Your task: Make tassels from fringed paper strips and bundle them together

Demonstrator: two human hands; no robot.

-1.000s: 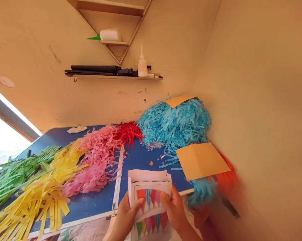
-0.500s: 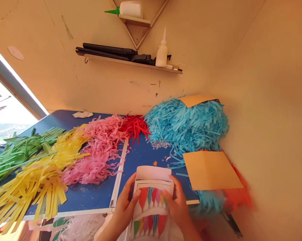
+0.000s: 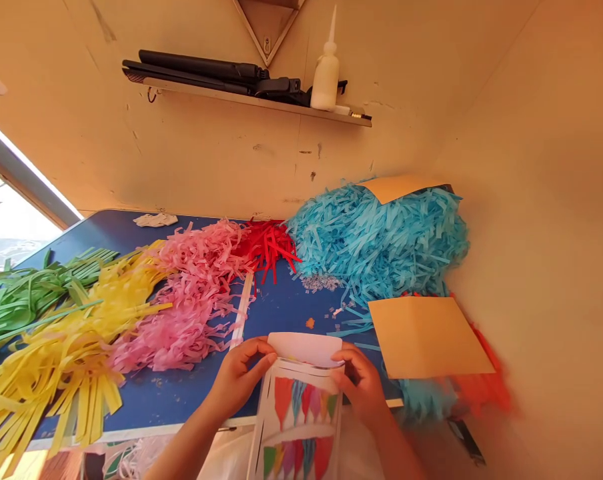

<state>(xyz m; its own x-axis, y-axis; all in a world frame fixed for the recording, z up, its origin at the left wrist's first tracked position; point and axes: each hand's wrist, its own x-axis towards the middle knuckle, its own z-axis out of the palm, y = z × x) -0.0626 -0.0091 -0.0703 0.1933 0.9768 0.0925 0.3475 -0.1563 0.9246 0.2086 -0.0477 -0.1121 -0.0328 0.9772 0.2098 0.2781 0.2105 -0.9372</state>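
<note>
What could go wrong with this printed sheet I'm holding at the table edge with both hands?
1. The left hand and right hand pinch the printed sheet only near its folded top; the lower part hangs past the table edge and could crease or tear.
2. The pink strips lie close to the left hand; a sweep might scatter them.
3. The tan card rests on blue fringe at the table's edge and may slide off.

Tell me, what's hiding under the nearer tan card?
Blue strips poke out from under the tan card at its near edge, orange strips on its right. Its middle covers whatever else lies beneath.
</note>
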